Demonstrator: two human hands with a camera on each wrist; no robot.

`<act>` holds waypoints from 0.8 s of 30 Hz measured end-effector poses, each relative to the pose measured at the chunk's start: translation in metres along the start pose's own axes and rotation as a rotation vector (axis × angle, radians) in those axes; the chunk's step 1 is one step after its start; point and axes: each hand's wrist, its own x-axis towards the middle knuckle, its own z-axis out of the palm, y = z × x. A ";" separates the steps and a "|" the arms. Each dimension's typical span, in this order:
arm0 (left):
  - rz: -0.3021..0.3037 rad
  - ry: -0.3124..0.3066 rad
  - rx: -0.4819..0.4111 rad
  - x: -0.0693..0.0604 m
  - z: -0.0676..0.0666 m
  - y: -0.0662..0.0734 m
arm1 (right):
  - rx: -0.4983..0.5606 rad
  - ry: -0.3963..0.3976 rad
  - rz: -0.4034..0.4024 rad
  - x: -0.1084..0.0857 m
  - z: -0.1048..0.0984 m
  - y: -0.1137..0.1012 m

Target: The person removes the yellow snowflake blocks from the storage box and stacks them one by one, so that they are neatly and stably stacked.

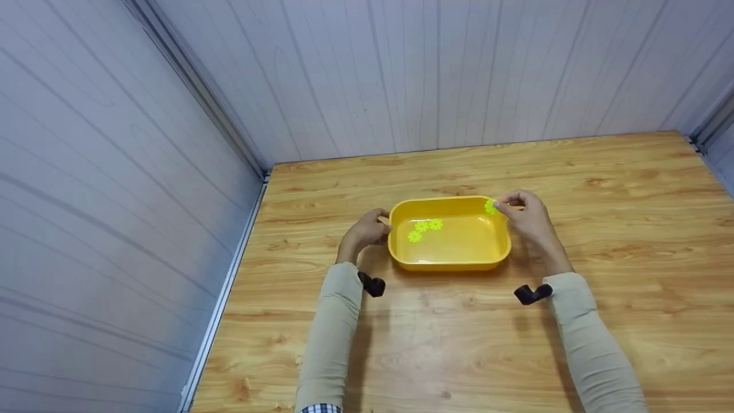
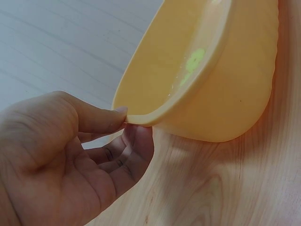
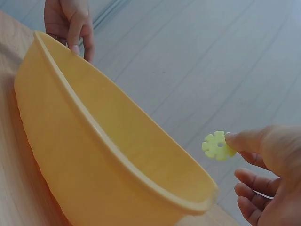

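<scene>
A yellow plastic basin point(image 1: 450, 265) stands on the wooden table. Its left rim is pinched between the thumb and fingers of my left hand point(image 1: 368, 230), as the left wrist view shows closely. My right hand point(image 1: 528, 218) pinches a yellow-green flower-shaped plastic disc point(image 3: 217, 145), notched round the edge with a small hole in the middle. That disc is held up by the basin's far right corner, above the rim. Inside the basin, several similar flower discs point(image 1: 421, 226) lie on the left part of the floor.
The wood-grain table point(image 1: 436, 344) spreads around the basin on all sides. A pale panelled wall point(image 1: 401, 80) rises behind it, and another wall point(image 1: 103, 201) runs along the left edge. Black wrist mounts point(image 1: 533, 294) stick out from both sleeves.
</scene>
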 end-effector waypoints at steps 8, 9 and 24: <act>-0.002 0.004 0.009 -0.001 0.001 0.000 | 0.018 0.060 0.012 -0.001 -0.013 0.015; -0.003 0.005 0.009 0.000 0.001 0.000 | 0.020 0.067 0.013 -0.001 -0.015 0.017; 0.002 0.001 -0.003 0.000 0.001 0.001 | 0.030 0.119 0.147 -0.003 -0.037 0.050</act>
